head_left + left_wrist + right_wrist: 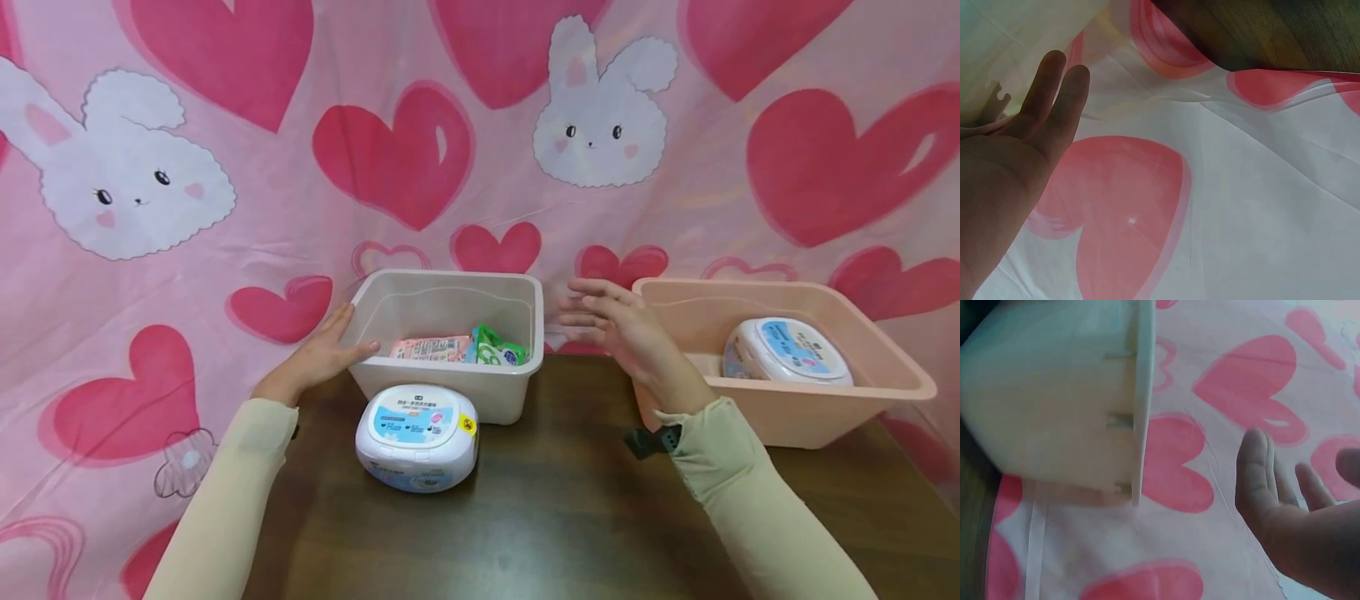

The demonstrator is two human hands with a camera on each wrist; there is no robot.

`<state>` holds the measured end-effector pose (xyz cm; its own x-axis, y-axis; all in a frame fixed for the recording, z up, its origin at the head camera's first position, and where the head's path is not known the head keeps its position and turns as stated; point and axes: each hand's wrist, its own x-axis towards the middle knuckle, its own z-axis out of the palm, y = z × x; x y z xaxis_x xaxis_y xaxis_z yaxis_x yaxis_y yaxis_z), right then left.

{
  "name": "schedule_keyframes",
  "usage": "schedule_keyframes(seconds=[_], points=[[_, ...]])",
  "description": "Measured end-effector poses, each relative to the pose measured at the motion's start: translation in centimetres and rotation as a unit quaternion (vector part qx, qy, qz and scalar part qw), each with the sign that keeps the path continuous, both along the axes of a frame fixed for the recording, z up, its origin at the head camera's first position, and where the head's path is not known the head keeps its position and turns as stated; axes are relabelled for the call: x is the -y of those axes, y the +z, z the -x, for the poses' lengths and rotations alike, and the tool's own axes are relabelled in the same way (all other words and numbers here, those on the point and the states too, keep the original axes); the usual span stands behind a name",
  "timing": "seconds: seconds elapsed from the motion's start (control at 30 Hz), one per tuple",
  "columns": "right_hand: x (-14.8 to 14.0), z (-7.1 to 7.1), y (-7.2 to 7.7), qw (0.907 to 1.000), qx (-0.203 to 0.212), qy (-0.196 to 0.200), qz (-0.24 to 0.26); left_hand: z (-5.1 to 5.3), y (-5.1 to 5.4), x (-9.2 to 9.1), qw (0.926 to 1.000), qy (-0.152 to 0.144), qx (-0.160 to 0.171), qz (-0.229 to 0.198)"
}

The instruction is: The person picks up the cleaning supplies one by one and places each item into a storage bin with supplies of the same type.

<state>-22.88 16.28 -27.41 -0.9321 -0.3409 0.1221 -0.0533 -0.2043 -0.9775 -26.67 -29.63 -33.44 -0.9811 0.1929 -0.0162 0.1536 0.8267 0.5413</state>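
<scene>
A light grey plastic bin [442,375] stands on the table with a pink printed packet [431,348] and a green packet [495,346] inside. My left hand [318,354] is at its left side, thumb by the front rim and fingers extended along the outer wall; in the left wrist view that hand [1016,150] has straight fingers against a pale surface. In the gap between the grey bin and a peach bin [787,412], my right hand [622,329] is raised with its fingers extended, holding nothing. A white lidded tub [417,437] with a blue label sits before the grey bin.
A similar white tub [795,350] lies inside the peach bin at the right. Behind everything hangs a pink cloth [450,50] printed with hearts and rabbits. The dark wooden table [540,517] extends toward me between my arms.
</scene>
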Motion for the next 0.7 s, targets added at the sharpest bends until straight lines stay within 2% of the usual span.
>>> schedule_keyframes(seconds=[0.07,0.13,0.27,0.37,0.43,0.5,0.6,0.7], points=[[-0.3,-0.4,-0.1,0.9986,-0.019,0.002,-0.05,-0.1,0.0,0.0,1.0,0.0,0.001,-0.002],[-0.8,-0.8,-0.1,0.9923,-0.048,0.006,-0.114,-0.2,-0.1,-0.1,1.0,0.001,0.001,-0.003],[-1.8,-1.8,0.1,0.9669,-0.109,0.018,-0.23,-0.3,-0.1,-0.1,1.0,0.002,-0.003,-0.007],[-2.8,-2.4,0.5,0.9479,-0.148,0.032,-0.28,-0.4,-0.1,0.1,0.9999,0.001,-0.005,-0.009],[-3.7,-2.9,0.8,0.9294,-0.18,0.027,-0.321,-0.4,-0.2,0.2,0.9999,0.001,-0.005,-0.01],[-4.8,-3.3,1.1,0.9063,-0.21,0.011,-0.367,-0.3,-0.2,0.2,0.9999,-0.002,-0.007,-0.008],[-6.8,-3.8,1.6,0.867,-0.242,-0.027,-0.435,-0.2,-0.3,0.2,0.9999,-0.005,-0.009,-0.011],[-9.0,-3.8,1.8,0.8369,-0.26,-0.065,-0.477,-0.1,-0.3,0.1,0.9998,-0.006,-0.009,-0.016]])
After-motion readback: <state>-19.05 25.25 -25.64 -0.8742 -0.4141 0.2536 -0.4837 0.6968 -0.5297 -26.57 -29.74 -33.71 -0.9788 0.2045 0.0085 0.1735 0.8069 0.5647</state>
